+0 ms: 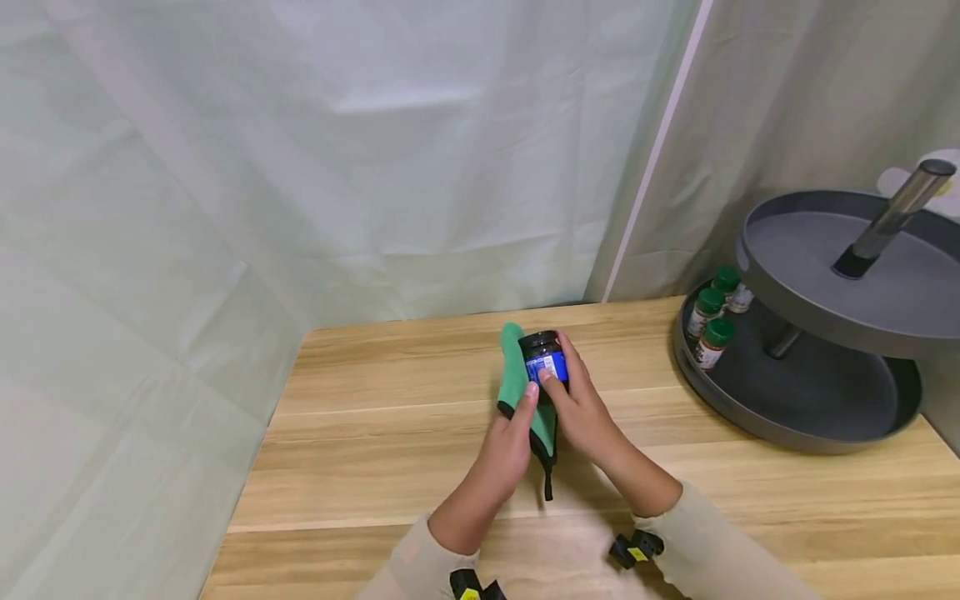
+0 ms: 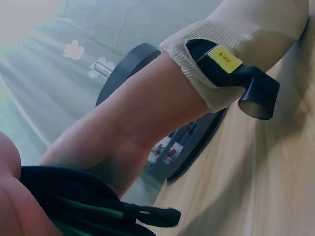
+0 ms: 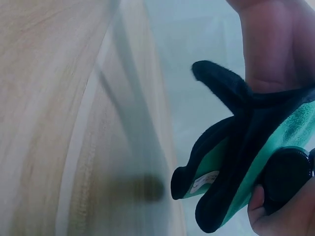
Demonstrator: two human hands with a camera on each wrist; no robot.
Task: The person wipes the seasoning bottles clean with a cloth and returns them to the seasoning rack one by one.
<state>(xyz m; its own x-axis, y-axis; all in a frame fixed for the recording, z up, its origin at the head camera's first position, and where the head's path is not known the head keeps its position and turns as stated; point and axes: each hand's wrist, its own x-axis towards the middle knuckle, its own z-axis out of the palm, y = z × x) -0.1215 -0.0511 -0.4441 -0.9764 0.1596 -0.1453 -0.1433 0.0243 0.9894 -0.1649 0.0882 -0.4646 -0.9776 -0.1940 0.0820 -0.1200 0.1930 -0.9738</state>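
Observation:
My right hand [image 1: 585,412] grips a dark jar [image 1: 546,367] with a black lid and a blue label, its thumb across the front. The jar leans against a green cloth mitt [image 1: 513,367] with black trim and a hanging loop. My left hand [image 1: 506,454] holds the mitt, with its fingers hidden in or behind the cloth and its thumb outside, the tip close by the jar's lower end. In the right wrist view the mitt [image 3: 270,147] gapes at its cuff, a white tag inside, and the jar [image 3: 285,177] presses against the green cloth.
A grey two-tier turntable rack [image 1: 795,442] with a metal post stands at the right. On its lower tier are several green-capped spice bottles [image 1: 714,342]. Pale curtains [image 1: 450,167] hang behind and left of the wooden table [image 1: 360,467].

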